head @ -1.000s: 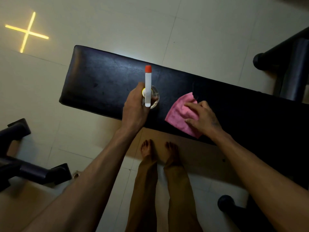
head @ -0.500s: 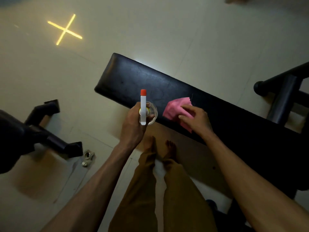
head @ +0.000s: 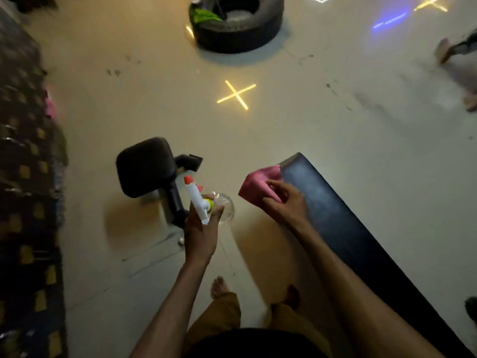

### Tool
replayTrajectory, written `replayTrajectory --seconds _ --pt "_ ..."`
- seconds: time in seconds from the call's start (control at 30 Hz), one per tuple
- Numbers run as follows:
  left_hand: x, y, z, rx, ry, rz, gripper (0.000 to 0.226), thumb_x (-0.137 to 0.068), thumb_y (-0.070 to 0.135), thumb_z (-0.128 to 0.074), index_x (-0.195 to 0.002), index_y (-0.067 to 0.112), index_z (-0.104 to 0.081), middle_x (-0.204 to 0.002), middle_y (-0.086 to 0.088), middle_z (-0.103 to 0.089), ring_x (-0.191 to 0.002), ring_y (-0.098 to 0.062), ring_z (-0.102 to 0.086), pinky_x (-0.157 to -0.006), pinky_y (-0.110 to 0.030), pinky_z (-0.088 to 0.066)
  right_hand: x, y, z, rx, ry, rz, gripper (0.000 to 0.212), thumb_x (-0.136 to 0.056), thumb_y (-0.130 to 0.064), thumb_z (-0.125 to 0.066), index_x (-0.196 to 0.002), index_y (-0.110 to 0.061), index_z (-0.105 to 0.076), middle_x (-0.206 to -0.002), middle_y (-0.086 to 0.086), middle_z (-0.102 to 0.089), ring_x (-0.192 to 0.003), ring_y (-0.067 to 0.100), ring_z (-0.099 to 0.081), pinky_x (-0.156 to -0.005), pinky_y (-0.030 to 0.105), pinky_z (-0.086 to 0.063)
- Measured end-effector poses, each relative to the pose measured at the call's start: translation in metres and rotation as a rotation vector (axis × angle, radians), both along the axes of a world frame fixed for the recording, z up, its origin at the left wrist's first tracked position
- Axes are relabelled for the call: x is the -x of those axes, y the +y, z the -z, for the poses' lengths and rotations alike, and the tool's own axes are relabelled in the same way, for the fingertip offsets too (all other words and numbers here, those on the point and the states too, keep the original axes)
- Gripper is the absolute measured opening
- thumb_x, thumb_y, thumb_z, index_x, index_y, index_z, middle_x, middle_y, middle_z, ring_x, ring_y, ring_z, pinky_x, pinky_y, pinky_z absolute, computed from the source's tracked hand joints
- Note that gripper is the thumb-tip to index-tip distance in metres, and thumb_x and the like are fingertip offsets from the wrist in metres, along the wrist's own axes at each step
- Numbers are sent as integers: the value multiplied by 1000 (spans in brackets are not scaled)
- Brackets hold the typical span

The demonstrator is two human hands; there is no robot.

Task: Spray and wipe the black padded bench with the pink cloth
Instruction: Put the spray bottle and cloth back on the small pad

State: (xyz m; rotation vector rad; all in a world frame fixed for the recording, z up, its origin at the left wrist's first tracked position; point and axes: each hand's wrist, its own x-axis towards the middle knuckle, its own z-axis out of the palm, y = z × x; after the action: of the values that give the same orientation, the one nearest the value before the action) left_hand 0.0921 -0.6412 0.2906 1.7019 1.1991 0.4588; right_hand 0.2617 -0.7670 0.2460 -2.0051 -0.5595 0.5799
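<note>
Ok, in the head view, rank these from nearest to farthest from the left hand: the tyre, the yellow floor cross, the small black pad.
Measured from the left hand:
1. Small black pad, just up and left of it.
2. Yellow floor cross, farther up the floor.
3. Tyre, at the top edge.

The table (head: 343, 218) at right of centre is black with a dull grey sheen near its end. The cloth (head: 258, 183) at its tip is pink. The spray bottle (head: 204, 202) at centre is clear, with a white head, orange-red nozzle and yellow-green collar. The floor (head: 335, 125) is pale cream, bearing a glowing yellow cross (head: 236, 94). Upper centre lies a black tyre (head: 237, 24) with something green inside. The trousers (head: 219, 316) at bottom are mustard brown
</note>
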Motion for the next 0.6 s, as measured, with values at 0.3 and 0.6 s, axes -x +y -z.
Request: replayTrajectory --seconds 0.3,0.6 --pt "110 174 -30 5 -4 -291 61 -95 35 -64 -144 9 -41 -129 -6 -54 -120 -20 -52 -87 -20 -34 93 232 -62 -92 -97 -332 32 -87 -19 -73 -119 -13 -70 -94 -4 -64 -78 1 -59 -65 7 -45" --pt "171 338 -31 -138 69 -362 53 -96 33 -63 -142 12 -46 -116 -9 -62 -110 -28 -59 -82 -24 -38 139 425 -34 32 -231 -498 35 -85 -41 -68 -118 -30 -70 -103 -2 -66 -90 13 -61 -75 30 -54"
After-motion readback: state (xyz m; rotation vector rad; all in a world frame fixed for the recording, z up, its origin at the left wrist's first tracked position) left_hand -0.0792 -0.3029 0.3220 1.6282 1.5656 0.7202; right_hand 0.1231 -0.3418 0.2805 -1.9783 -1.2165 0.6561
